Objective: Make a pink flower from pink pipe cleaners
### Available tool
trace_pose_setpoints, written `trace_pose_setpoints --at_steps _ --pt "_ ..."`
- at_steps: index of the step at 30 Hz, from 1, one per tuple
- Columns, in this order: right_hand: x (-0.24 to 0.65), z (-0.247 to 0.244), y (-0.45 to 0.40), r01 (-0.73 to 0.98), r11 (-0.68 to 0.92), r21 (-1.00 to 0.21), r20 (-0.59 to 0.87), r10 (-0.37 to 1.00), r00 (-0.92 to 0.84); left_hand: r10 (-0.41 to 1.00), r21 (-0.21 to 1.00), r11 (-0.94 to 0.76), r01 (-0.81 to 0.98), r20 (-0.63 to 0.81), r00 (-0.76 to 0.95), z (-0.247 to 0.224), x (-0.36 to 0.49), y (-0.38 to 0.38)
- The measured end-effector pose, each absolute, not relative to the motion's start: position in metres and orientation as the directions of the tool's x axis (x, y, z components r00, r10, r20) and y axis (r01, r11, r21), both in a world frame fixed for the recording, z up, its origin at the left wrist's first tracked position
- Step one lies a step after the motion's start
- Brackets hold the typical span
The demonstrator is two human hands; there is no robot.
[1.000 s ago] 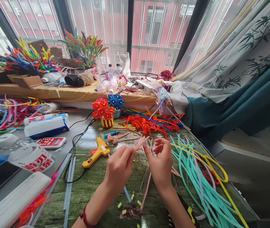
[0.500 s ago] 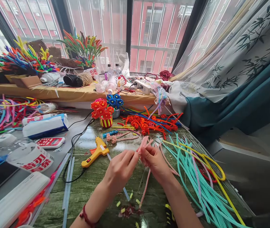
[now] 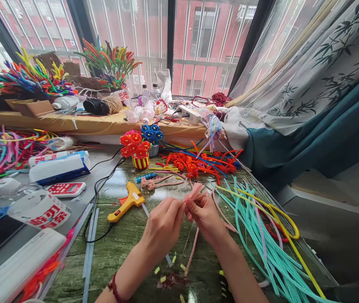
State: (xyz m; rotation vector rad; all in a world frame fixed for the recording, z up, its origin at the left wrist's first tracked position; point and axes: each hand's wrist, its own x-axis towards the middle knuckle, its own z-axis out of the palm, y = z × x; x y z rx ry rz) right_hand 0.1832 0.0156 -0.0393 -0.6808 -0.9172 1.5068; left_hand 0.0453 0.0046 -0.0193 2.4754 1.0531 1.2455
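Observation:
Pink pipe cleaners (image 3: 196, 191), bent into a folded bundle, are pinched between both hands above the green table. My left hand (image 3: 164, 221) is closed, its thumb and fingertips gripping the bundle's left, lower end. My right hand (image 3: 207, 212) is closed around the right side, with the folded tops sticking up past its fingers. The fingers hide the middle of the bundle. Below the hands, a loose pink pipe cleaner stem (image 3: 192, 252) lies on the table. Beyond them lie pink curled pipe cleaner pieces (image 3: 149, 184) with stems.
A yellow glue gun (image 3: 132, 203) lies to the left, its cord trailing. Turquoise pipe cleaners (image 3: 261, 235) spread on the right. Red pipe cleaner pieces (image 3: 192, 165) and a striped pot (image 3: 141, 161) of red flowers are at the back. Small yellow bits (image 3: 163, 279) lie in front.
The left hand has turned slightly and its fingers are drawn in more. The right fingers have shifted up around the pink bundle, whose folded tops now look pressed closer together.

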Motion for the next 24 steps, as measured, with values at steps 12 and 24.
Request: trace_pose_setpoints --at_steps 12,24 --pt "0.177 -0.043 0.016 -0.452 0.328 -0.829 0.312 0.944 0.112 0.949 0.986 -0.110 -0.126 0.142 0.280 -0.012 0.052 0.005" --pt "0.180 -0.043 0.016 -0.345 0.434 -0.833 0.409 0.901 0.146 0.926 0.847 0.291 -0.445 -0.131 0.355 -0.020 0.057 0.011"
